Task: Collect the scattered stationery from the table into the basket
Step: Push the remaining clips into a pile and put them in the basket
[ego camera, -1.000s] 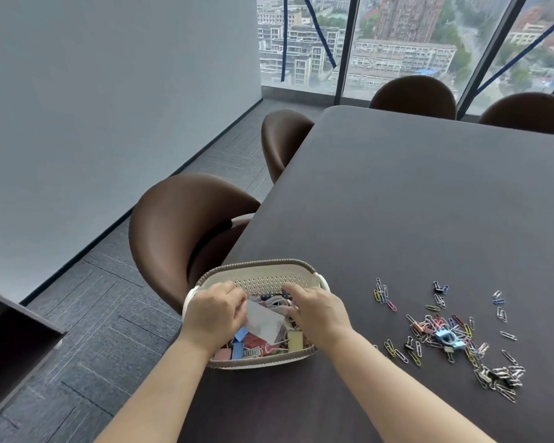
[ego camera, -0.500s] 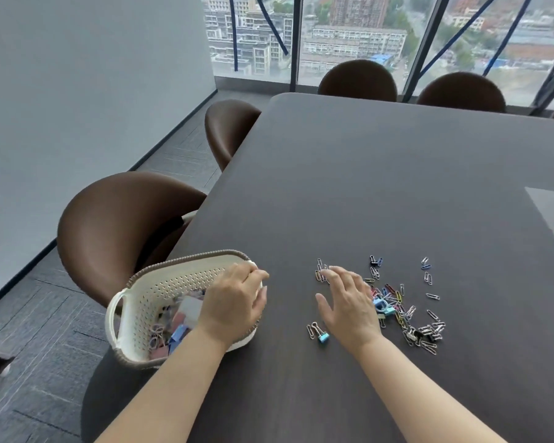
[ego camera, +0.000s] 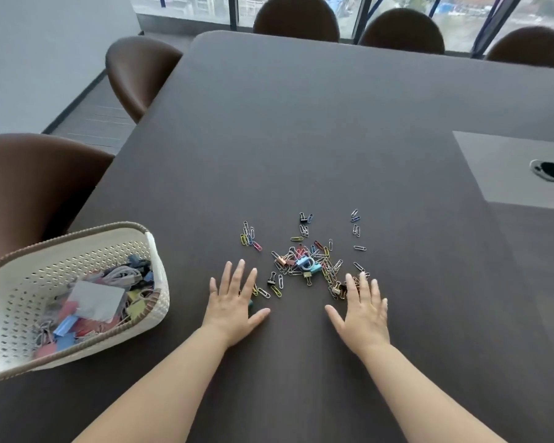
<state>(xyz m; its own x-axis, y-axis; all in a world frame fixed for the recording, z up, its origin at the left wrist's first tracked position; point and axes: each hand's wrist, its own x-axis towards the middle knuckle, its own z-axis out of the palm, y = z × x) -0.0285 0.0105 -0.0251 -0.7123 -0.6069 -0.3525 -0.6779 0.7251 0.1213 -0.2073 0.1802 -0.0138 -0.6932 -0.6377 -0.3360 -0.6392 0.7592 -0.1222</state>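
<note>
1. The surface is dark, smooth and hard, and fills most of the frame. Flat wire things will likely lie tight against it and slide rather than lift.
2. The basket, at the lower left of the frame, is a pale perforated plastic tub with a woven-look rim. It is already part-filled with clips, cables and a white pad. It looks light and stiff. It stands well apart from the loose stationery, so each load must be carried across.
3. The left hand lies palm down with fingers straight and spread, holding nothing. It sits at the lower left edge of the scatter, over a few clips. The right hand is likewise flat and empty, its fingertips touching the lower right edge.
4. The heap of clips lies at the centre of the frame, just above both hands. It is light and loose, and tangled in the middle. I judge it best raked together between the two flat hands and scooped from both sides, not picked up singly.
5. The binder clips, blue, rose-gold and black, sit mostly in the heap's middle. They look stiff, springy and thicker than the rest, with bodies or wire handles to pinch.
6. The paper clips stray to the upper left and upper right of the heap. They are thin, slick wire, nearly weightless. Fingertips will probably slip on them, so sliding them inward to the heap seems safer. Some may fall through cupped fingers on the way.
</note>
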